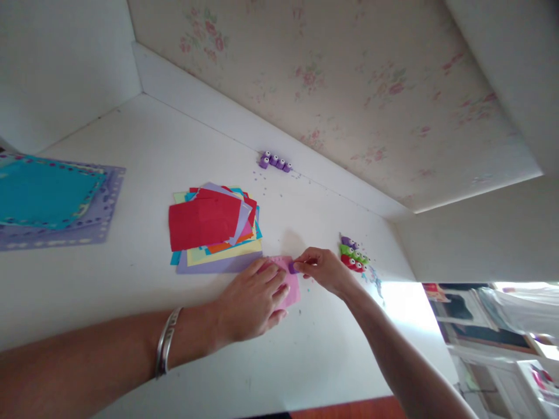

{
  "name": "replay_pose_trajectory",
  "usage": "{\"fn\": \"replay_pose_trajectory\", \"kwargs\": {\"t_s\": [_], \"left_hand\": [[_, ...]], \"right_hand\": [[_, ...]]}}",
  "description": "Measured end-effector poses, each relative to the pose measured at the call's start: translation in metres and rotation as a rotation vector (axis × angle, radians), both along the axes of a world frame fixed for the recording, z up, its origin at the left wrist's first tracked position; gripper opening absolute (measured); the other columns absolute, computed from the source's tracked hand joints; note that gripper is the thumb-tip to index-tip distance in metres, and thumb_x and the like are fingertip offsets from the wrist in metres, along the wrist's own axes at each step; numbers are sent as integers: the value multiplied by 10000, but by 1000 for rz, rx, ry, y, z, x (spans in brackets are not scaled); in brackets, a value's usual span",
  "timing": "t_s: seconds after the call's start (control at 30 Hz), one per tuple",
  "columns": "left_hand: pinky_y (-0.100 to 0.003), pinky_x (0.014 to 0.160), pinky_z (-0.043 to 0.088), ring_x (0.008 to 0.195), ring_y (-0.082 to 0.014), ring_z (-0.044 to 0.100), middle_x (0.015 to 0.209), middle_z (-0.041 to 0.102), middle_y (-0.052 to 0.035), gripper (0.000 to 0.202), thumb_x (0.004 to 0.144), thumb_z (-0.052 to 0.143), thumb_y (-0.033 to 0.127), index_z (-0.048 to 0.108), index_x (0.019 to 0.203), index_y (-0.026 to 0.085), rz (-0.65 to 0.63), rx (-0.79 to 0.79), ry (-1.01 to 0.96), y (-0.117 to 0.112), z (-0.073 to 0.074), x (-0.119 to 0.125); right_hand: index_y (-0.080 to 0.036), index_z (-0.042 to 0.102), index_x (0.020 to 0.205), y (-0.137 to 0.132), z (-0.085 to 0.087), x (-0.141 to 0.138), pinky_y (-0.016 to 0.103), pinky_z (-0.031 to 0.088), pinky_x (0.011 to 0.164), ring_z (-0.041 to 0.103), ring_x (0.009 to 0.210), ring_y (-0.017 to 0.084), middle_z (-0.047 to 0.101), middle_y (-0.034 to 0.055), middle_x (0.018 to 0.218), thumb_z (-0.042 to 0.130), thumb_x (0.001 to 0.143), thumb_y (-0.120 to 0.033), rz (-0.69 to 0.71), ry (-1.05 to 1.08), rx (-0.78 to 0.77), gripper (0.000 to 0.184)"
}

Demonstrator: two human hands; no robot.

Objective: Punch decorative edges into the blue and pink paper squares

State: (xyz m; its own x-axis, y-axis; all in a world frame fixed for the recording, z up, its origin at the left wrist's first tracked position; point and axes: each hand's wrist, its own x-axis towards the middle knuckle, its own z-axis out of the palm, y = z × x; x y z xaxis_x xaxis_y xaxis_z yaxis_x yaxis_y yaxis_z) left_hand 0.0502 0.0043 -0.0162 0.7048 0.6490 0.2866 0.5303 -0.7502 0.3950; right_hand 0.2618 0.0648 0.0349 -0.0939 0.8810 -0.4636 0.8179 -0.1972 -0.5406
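Note:
My left hand (255, 297) lies on a pink sheet of paper (289, 298), its fingers spread over the left part of the sheet. At the sheet's upper right edge, my right hand (322, 267) pinches a small purple craft punch (292, 267), partly hidden by the fingers. Left of the sheet is a stack of coloured paper pieces (205, 220), with red on top and lilac, yellow and blue edges showing below. To the right of my right hand stands a group of red, green and purple small punches (353, 255).
Several purple punches (275, 161) stand against the back ledge, with tiny paper bits nearby. Blue and lilac sheets with punched borders (48, 192) lie at the far left. A floral panel (332, 81) rises behind the white tabletop (144, 151).

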Motion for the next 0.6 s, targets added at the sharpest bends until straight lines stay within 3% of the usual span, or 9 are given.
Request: {"fn": "replay_pose_trajectory", "kwargs": {"t_s": [0.2,0.4,0.6], "left_hand": [[-439,1105,244,1247,-277,430,1262,566,-111,407,890,551,439,583,1189,165,13,-26,-25,-2,-1,0],[-452,1121,236,1249,-278,432,1261,567,-97,379,895,538,423,586,1183,181,-3,-47,-14,-2,0,0],[-458,1124,239,1250,-281,432,1263,559,-108,388,894,541,411,580,1198,173,-8,-50,-8,-1,-2,1]], "right_hand": [[-190,722,790,3,-3,8,225,407,505,605,591,137,680,14,648,693,743,-365,27,72,-45,183],[-198,738,911,3,4,16,239,464,609,604,644,122,716,23,773,691,774,-394,76,249,-144,245],[-224,736,985,-1,12,39,261,492,651,625,691,141,737,27,852,627,833,-376,128,117,-68,241]]}}
